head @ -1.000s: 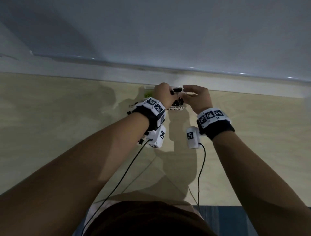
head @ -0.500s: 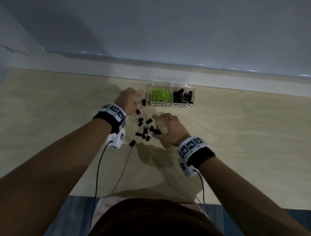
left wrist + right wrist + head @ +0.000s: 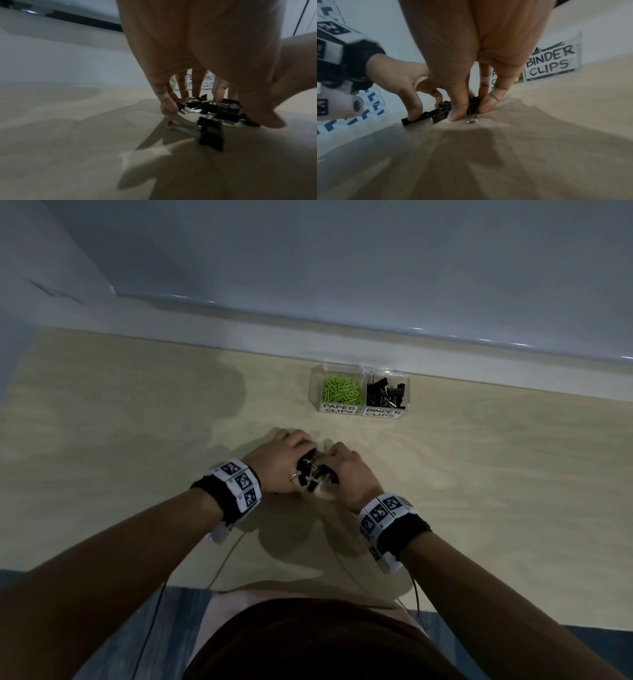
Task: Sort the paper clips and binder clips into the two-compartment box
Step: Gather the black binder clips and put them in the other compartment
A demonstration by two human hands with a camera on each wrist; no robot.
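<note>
- Black metal binder clips with silver wire handles [image 3: 312, 475] lie bunched in a small heap on the pale wooden worktop [image 3: 479, 474], at the centre of the head view, between the two hands.
- The left hand [image 3: 279, 465] sits just left of the heap, fingers curled down around it; in the left wrist view its fingertips [image 3: 169, 106] and thumb press against the clips [image 3: 216, 108] on either side, gathering them.
- One black clip with long wire arms [image 3: 210, 132] lies a little apart from the bunch, lower in the left wrist view, flat on the worktop.
- The right hand [image 3: 346, 470] sits just right of the heap, also curled; in the right wrist view its fingertips [image 3: 457, 115] pinch the black clips [image 3: 441, 112] against the wood, a silver handle loop poking out below them.
- The two hands nearly touch above the heap, both closed around the same cluster.
- The clear plastic two-compartment box [image 3: 359, 371] stands in the upper middle of the head view, well apart from the hands, against the white ledge [image 3: 239, 337] at the back of the worktop.
- Its left compartment, labelled "PAPER CLIPS", holds bright green paper clips [image 3: 340, 393]; its right compartment, labelled "BINDER CLIPS", holds more black binder clips [image 3: 385, 395].
- Black wrist straps with white coded markers [image 3: 238, 484] wrap both wrists, and thin cables trail to the bottom of the frame.
</note>
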